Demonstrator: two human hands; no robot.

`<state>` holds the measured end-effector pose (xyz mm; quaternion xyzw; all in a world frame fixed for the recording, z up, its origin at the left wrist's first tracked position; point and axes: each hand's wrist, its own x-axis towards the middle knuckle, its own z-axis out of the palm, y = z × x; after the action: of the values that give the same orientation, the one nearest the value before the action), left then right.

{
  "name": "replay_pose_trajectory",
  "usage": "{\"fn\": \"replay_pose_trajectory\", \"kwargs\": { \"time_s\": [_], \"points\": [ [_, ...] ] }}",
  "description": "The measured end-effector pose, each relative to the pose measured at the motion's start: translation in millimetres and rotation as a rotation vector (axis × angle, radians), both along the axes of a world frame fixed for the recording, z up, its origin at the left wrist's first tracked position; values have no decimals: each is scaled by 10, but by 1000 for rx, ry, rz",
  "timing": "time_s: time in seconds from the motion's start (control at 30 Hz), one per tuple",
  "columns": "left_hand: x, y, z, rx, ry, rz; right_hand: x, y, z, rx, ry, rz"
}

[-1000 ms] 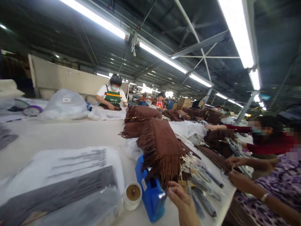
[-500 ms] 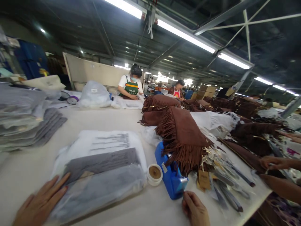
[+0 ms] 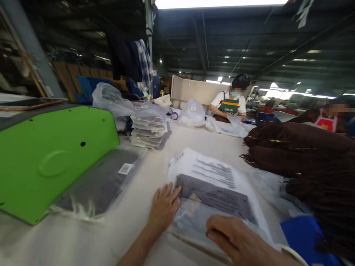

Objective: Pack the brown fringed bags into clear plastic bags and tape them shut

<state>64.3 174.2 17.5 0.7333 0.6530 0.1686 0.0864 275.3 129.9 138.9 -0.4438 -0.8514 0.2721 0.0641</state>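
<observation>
In front of me lies a clear plastic bag (image 3: 210, 218) with grey printed cloth inside and a small tan card showing through. My left hand (image 3: 163, 207) rests on its left edge, fingers spread and flat. Over the bag's near part is my right hand (image 3: 235, 236), its fingers curled and pressed together; whatever they may hold is too small or hidden to make out. A white sheet with dark printed lines (image 3: 216, 166) shows above the grey cloth. A blue tape dispenser (image 3: 299, 231) stands to the right, partly cut off.
At the left, a bright green machine panel (image 3: 74, 147) stands beside a bagged grey item with a barcode label (image 3: 125, 169). Stacked bags (image 3: 149, 127) lie behind. Brown fringed goods (image 3: 299, 147) are piled at right. A co-worker in a green apron (image 3: 230, 105) works across the table.
My view has swung left, bringing the green panel into sight. My right hand has moved from beside the tape dispenser to over the bag. My left hand stays on the bag's left edge.
</observation>
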Motion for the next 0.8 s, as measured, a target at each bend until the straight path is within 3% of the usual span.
{"fn": "replay_pose_trajectory", "kwargs": {
  "time_s": [0.07,0.13,0.3,0.37,0.6,0.7,0.8],
  "points": [
    [-15,-7,-4,2,-43,-11,-262,371,35,3,-94,127],
    [-26,2,-22,18,-68,-19,-444,675,-53,-7,-172,178],
    [-27,29,-94,59,-76,-4,-586,1108,-372,-26,-316,84],
    [-23,31,-106,62,-78,-2,-582,1198,-424,-46,-345,-5],
    [-16,28,-76,46,-75,12,-529,1359,-511,-372,-343,-210],
    [-19,26,-66,33,-59,-2,-456,1392,-499,-284,-290,-238],
    [-17,22,-66,24,-84,18,-386,1376,-370,-133,-248,-254]
  ]
}}
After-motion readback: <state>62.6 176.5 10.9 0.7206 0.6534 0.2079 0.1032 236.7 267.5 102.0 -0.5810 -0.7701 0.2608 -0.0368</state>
